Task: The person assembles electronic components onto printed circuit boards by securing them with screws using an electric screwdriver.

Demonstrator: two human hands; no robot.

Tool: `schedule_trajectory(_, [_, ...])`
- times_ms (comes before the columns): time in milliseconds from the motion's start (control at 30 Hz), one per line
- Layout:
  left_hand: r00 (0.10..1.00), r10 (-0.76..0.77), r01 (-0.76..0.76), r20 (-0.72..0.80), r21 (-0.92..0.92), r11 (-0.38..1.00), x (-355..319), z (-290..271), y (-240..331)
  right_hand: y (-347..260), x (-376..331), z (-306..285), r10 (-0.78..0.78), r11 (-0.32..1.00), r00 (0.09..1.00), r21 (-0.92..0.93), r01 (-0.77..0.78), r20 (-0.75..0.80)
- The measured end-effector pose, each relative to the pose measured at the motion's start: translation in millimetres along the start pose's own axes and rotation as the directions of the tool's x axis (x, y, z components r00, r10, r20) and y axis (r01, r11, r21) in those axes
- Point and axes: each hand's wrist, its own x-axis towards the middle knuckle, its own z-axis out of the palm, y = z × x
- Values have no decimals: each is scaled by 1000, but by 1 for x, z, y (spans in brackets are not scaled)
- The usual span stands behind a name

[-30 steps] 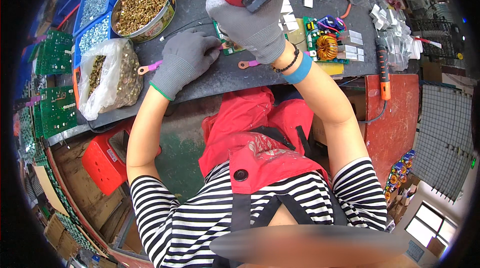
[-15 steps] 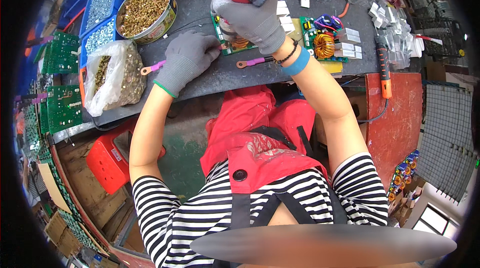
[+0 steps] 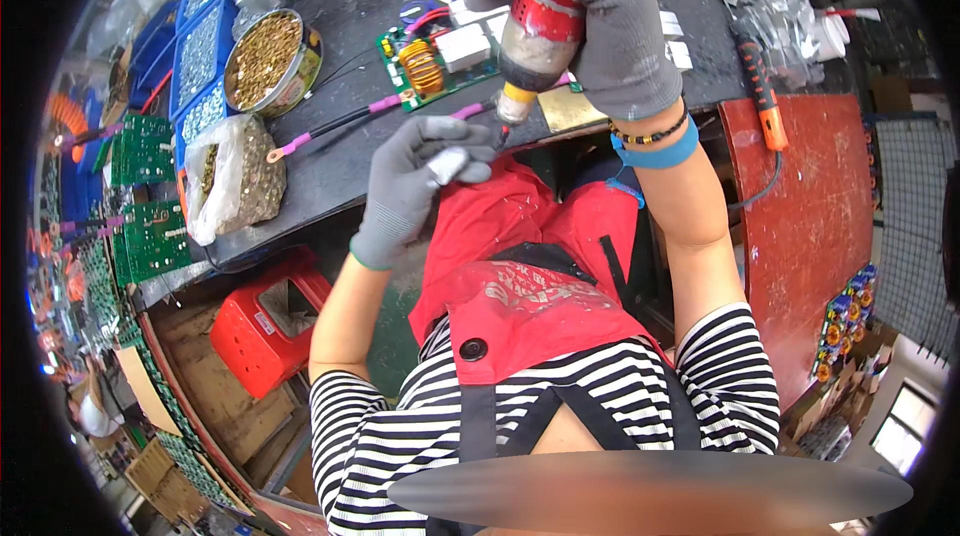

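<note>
Dark workbench (image 3: 330,171) holds 1 round tin (image 3: 268,61) of brass screws; right hand's (image 3: 590,21) grip clasps a red screwdriver (image 3: 545,31).

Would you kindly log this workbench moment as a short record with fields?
Left hand: grey glove, fingers closed on a small pale part
Right hand: grey glove, gripping a red electric screwdriver, tip pointing down
Circuit board: on the dark bench, orange coil on top
Round tin: holds brass screws
Clear bag: beside the tin, at the bench edge
</note>
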Motion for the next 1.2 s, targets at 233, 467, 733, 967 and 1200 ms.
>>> schedule_trajectory(233, [997,3,30,80,-408,912,2,43,-59,-5,-32,-45,-70,998,988,9,69,141])
schedule_trajectory(467, [1000,-26,24,-10,-130,991,-7,64,-67,-2,-42,-60,-217,965,954,-101,241,206])
schedule_trajectory(733, [999,47,-49,-24,-102,994,-17,73,-61,2,-43,-55,-182,981,967,-29,191,179])
schedule_trajectory(967, [994,106,-106,-4,-122,987,-18,80,-55,4,-41,-54,-260,960,955,-74,272,143])
schedule_trajectory(1200, [994,90,-81,-67,119,990,-20,87,-51,1,-47,-49,-186,979,973,-62,195,134])
